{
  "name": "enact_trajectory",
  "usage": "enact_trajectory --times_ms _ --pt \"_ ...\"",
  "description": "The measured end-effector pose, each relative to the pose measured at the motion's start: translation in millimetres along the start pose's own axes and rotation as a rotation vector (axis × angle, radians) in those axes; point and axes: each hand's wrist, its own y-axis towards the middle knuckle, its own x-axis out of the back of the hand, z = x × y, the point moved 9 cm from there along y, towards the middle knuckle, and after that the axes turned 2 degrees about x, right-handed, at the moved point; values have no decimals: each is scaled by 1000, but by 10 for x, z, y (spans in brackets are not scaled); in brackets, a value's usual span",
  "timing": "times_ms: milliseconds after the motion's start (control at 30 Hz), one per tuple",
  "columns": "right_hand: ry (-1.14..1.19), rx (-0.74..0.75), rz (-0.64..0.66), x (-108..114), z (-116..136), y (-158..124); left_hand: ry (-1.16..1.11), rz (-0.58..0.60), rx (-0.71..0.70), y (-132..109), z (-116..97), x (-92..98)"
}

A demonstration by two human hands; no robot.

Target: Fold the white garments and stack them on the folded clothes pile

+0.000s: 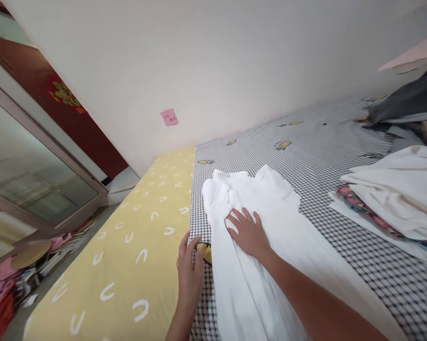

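Note:
A white garment (pixel 280 222) with a collar and short sleeves lies spread on the checked bed sheet (pixel 344 222), its collar end toward the wall. My right hand (pixel 250 232) rests flat on the upper front of the cloth, fingers spread. Just left of the garment's edge is my left hand (pixel 191 263), fingers apart and holding nothing, over the border between the checked sheet and the yellow cloth (pixel 145 246). The garment's lower part runs out of view at the bottom, partly covered by my right forearm.
A stack of folded clothes (pixel 394 199), mostly white, sits at the right. Behind it are dark garments (pixel 405 102). A pink note (pixel 169 117) is stuck on the wall (pixel 234 71). Various items, including a round tan object (pixel 31 254), lie on the floor at the left, near a glass-paned door (pixel 39 166).

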Motion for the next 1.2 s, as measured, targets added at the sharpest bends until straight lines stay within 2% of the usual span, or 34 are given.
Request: enact_trajectory --times_ms 100,200,300,400,500,567,633,767,867,967,1067,1200 --pt "-15 -10 17 4 -3 2 72 36 192 -109 256 -109" --pt "-18 -24 23 6 -11 1 123 45 286 -23 196 -196" --pt "-14 -28 16 21 -13 0 168 50 230 97 -99 -268" --pt "5 -43 -13 67 -38 4 279 38 49 170 -512 -391" --pt "69 -67 -97 159 -98 6 349 50 -146 249 -920 -643" --pt "132 -67 -143 193 -141 5 360 63 -203 342 -1074 -839" --pt "178 -61 -171 192 -179 1 374 66 -173 456 -1063 -1013" --pt "177 -53 -216 158 -233 -10 344 45 -52 578 -749 -1229" --pt "164 -46 -224 138 -241 -9 206 -21 -50 571 -599 -1225" --pt "159 -38 -225 151 -231 -6 128 -64 -30 567 -545 -1157" --pt "154 -39 -216 168 -222 -5 104 -35 -70 570 -604 -1158" --pt "159 -36 -216 171 -214 -9 150 21 -115 548 -645 -1252"
